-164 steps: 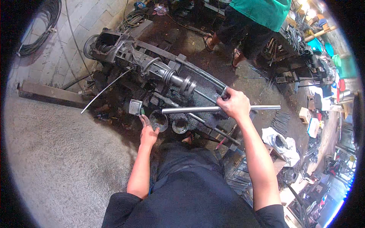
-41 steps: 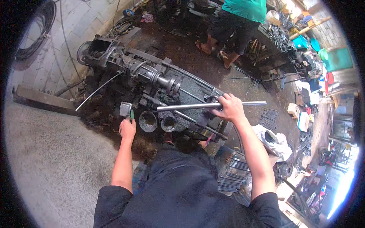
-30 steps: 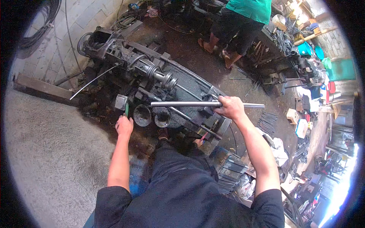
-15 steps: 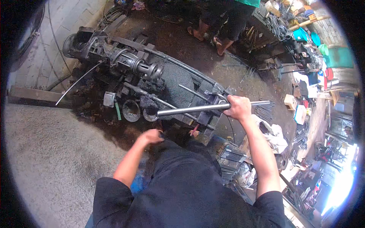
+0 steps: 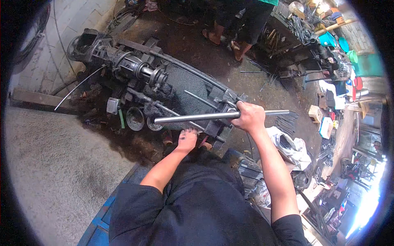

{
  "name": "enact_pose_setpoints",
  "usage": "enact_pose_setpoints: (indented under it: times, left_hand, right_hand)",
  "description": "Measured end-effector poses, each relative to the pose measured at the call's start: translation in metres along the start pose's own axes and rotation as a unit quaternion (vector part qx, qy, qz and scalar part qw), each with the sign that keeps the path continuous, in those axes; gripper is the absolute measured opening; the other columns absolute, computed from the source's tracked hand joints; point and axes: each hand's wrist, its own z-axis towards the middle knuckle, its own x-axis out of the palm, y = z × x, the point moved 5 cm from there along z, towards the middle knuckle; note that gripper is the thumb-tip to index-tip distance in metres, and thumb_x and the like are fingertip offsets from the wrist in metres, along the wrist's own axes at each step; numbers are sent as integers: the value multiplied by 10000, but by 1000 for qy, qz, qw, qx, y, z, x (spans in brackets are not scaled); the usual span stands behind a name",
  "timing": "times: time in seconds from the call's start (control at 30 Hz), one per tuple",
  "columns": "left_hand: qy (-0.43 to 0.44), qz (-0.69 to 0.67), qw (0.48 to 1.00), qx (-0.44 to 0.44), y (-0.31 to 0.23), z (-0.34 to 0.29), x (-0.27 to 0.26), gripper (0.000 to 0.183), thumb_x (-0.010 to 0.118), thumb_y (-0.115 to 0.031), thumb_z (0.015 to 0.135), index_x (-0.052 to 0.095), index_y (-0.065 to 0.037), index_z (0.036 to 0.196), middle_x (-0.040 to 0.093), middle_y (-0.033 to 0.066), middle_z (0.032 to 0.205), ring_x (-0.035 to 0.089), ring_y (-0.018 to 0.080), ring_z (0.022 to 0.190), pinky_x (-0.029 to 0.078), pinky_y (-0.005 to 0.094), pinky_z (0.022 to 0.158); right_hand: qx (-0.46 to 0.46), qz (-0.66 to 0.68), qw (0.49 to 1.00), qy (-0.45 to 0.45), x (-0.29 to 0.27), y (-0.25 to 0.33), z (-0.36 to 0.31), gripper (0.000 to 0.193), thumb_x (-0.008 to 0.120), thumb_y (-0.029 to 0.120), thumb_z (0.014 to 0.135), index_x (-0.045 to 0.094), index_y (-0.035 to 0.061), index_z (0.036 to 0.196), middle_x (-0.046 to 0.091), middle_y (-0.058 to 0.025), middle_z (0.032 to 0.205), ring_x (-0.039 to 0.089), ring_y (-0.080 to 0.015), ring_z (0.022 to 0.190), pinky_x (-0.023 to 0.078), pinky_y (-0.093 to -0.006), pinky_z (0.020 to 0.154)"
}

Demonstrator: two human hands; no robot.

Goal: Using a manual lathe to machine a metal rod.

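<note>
My right hand (image 5: 250, 116) is closed round a long, shiny metal rod (image 5: 193, 117), which lies nearly level across the near end of a dark machine. The rod sticks out on both sides of the fist, its longer part toward the left. Below the rod, close to the machine's near rail (image 5: 172, 113), is my left hand (image 5: 188, 140), back up with its fingers stretched forward. Nothing shows in it; whether the fingertips touch the rail I cannot tell. At the machine's far left end sits a greasy chuck-like head (image 5: 139, 69). A thinner rod (image 5: 200, 99) lies along the machine's bed.
Beyond the machine stand another person's legs (image 5: 240, 37). Two round metal cups (image 5: 135, 118) and a green strip (image 5: 122, 119) are at its near side. Bundled rods (image 5: 250, 171) and a white sack (image 5: 289, 149) lie to my right. A blue frame (image 5: 102, 217) is at lower left.
My left hand has moved right and forward, from beside my leg to the machine's near rail, and its fingers have opened out. The rod and my right hand have shifted slightly left.
</note>
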Motion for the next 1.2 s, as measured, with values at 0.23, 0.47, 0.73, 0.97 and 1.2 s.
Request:
enact_pose_setpoints:
  times: [0.23,0.47,0.73,0.97,1.2]
  left_hand:
    - [-9,-445,883,-151,33,-35,-38,158,609,-154,895,620,-5,949,684,152,830,668,190,780,501,330,740]
    - [-201,-780,569,-163,48,28,-78,247,657,-79,888,575,42,1087,663,63,857,622,116,764,486,255,709]
    - [-157,-878,382,-242,63,88,-41,158,694,-189,886,618,-129,1011,614,-2,879,525,148,756,448,311,688]
    - [-132,-922,322,-171,48,97,-48,186,704,-210,878,592,-119,996,623,-13,914,545,136,846,447,309,754]
    - [-150,-926,316,-143,39,96,-55,183,696,-152,876,582,-129,1018,631,-14,958,563,141,907,456,308,805]
  right_hand:
    - [3,-6,1000,-17,-2,1,3,310,723,352,551,597,126,721,645,-64,661,656,-286,625,518,-416,548]
    - [-1,-10,999,-37,-3,4,4,294,708,326,534,595,128,720,636,-60,666,649,-283,626,514,-410,546]
    - [10,8,1000,-26,-5,6,3,316,714,310,511,567,105,701,607,-77,656,633,-294,634,490,-417,551]
    - [9,9,999,-37,-7,5,3,296,701,285,512,567,108,708,603,-71,655,629,-291,632,489,-418,547]
    - [6,9,999,-44,-9,6,5,306,720,324,527,579,118,704,606,-56,644,635,-276,616,496,-407,535]
